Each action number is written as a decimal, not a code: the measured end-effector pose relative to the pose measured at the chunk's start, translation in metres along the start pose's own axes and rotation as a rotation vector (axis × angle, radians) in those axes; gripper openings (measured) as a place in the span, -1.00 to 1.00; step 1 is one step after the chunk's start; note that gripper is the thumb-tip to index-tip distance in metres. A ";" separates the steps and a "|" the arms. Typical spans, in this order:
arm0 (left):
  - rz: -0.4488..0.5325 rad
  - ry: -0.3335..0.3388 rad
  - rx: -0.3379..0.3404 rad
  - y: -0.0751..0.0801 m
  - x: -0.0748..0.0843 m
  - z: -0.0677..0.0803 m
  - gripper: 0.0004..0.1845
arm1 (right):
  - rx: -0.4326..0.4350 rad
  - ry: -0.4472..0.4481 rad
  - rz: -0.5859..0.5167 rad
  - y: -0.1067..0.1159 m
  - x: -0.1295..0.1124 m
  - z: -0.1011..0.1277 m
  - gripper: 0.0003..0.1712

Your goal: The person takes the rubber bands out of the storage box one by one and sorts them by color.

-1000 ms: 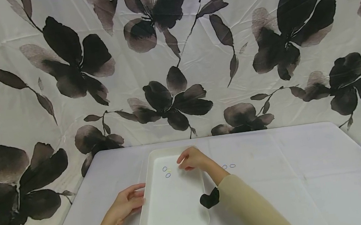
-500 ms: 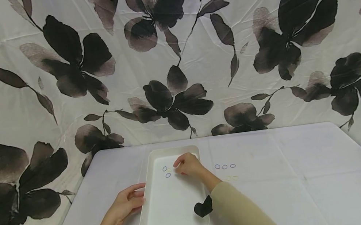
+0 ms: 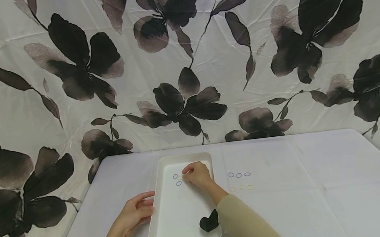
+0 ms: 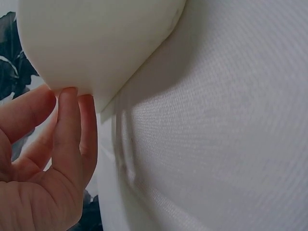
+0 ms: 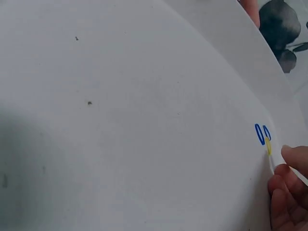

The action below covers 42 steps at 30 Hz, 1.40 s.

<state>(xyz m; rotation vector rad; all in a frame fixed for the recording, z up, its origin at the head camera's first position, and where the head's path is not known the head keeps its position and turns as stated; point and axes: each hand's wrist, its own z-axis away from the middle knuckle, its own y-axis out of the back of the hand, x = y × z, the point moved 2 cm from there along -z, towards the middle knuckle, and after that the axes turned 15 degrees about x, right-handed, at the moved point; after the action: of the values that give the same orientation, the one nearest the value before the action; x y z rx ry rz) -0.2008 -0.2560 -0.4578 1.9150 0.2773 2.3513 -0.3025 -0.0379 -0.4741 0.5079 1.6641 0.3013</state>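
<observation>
Two blue rings (image 3: 177,179) and a yellow ring (image 3: 180,178) lying in the white tray (image 3: 159,222), far end. Right hand (image 3: 197,174) now lower and further left than a second ago, fingertips (image 5: 288,159) curled, touching the yellow one; pinch not clear. Left hand (image 3: 134,213) relaxed, pressing against tray's left rim. More rings (image 3: 239,175) uncovered on the bench (image 3: 322,182), right of tray. Plenty of open tray floor nearer.

White tray (image 3: 187,227), blue rings (image 3: 175,176) and yellow rings (image 3: 241,187), black-flowered white backdrop (image 3: 183,57), beige sleeve (image 3: 246,224).

No readable text, label or number anywhere.
</observation>
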 end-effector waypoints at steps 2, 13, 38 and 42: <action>0.008 -0.008 -0.012 0.000 0.000 -0.001 -0.35 | 0.023 0.028 0.033 -0.002 0.000 0.001 -0.95; 0.005 -0.003 -0.016 0.000 0.000 0.000 -0.35 | 0.064 0.115 0.201 -0.011 0.002 0.005 -0.90; -0.016 -0.008 -0.017 0.001 0.003 0.001 -0.34 | 0.004 0.098 0.123 -0.002 0.000 -0.001 -0.90; -0.011 -0.010 -0.019 0.000 0.002 0.000 -0.34 | -0.015 0.069 0.064 0.000 0.002 -0.003 -0.92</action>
<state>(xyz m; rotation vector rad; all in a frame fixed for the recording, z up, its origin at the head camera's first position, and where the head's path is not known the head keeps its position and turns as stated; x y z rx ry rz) -0.2011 -0.2561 -0.4559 1.9114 0.2622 2.3285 -0.3058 -0.0365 -0.4755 0.5460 1.7136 0.3817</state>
